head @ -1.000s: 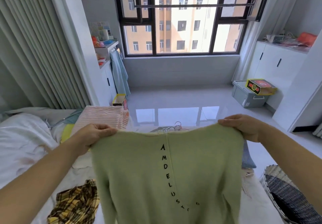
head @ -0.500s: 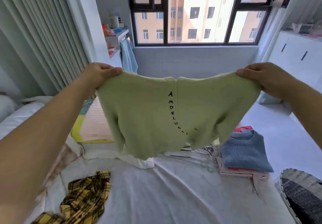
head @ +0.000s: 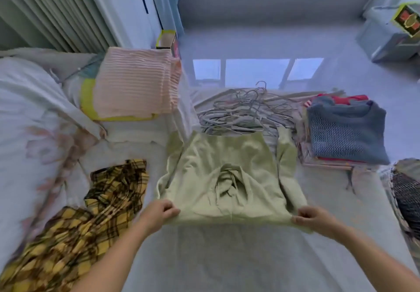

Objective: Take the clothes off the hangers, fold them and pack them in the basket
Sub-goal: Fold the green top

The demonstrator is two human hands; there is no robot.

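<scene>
One green sweater (head: pixel 223 173) — two hands, left hand (head: pixel 160 212), right hand (head: pixel 312 219)

Honestly can't read anything here, the yellow box (head: pixel 407 20) top right has some red-and-gold print but it's way too blurry.

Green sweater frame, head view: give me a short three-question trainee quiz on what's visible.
1. True or false: both hands grip the green sweater, the left hand and the right hand each at a near corner.
2. What lies just beyond the sweater? A) hangers B) shoes C) books
3. Fill in: the folded stack has a ____ knit on top.

Key: 1 true; 2 A, the hangers; 3 blue.
</scene>
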